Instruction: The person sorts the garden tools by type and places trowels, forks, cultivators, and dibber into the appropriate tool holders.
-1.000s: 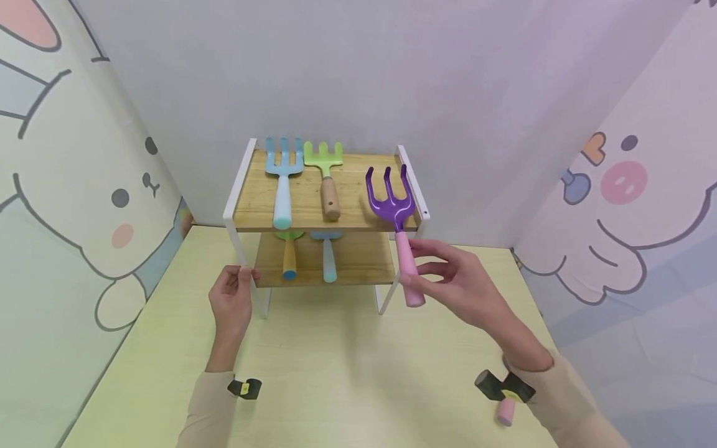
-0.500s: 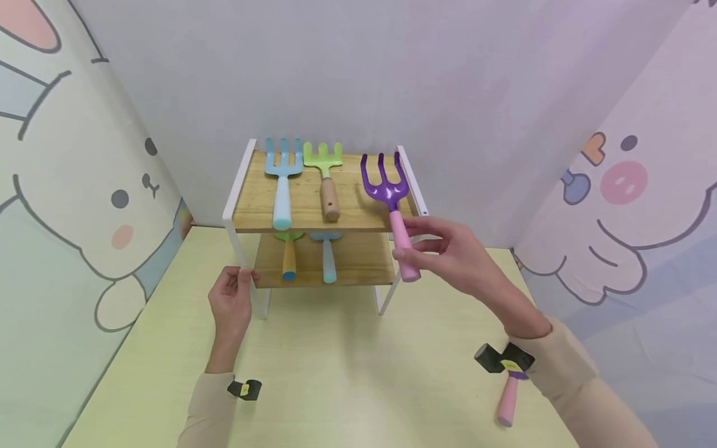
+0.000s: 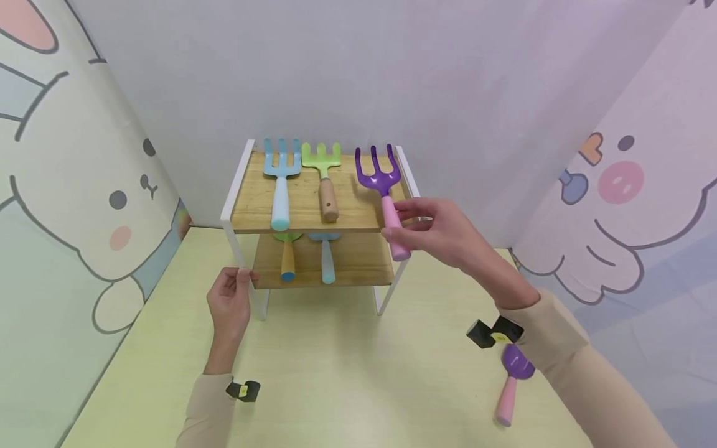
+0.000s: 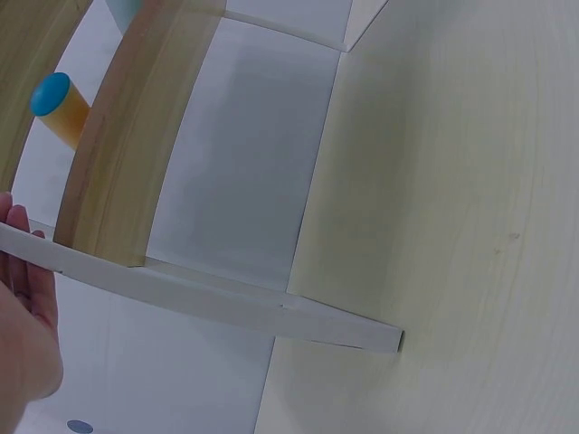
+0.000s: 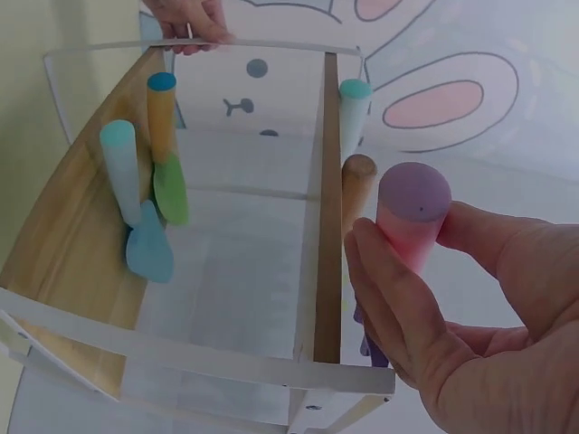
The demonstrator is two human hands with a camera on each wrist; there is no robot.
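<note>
My right hand pinches the pink handle of a purple three-tined hand fork between thumb and fingers. The fork overlaps the right part of the top board of a two-tier shelf, tines toward the back wall, and its handle end juts past the front edge. My left hand grips the shelf's white left leg at about the lower board's height. On the top board, a light-blue hand fork lies at the left, beside a green hand fork with a wooden handle.
On the lower board lie a green trowel with an orange handle and a blue trowel. A purple trowel with a pink handle rests on the table at the front right. Cartoon-printed cloth walls enclose the table.
My right hand has carried the purple fork up, back and slightly left, further over the top board. The trowel on the table has come out from behind the right sleeve. My left hand stays put.
</note>
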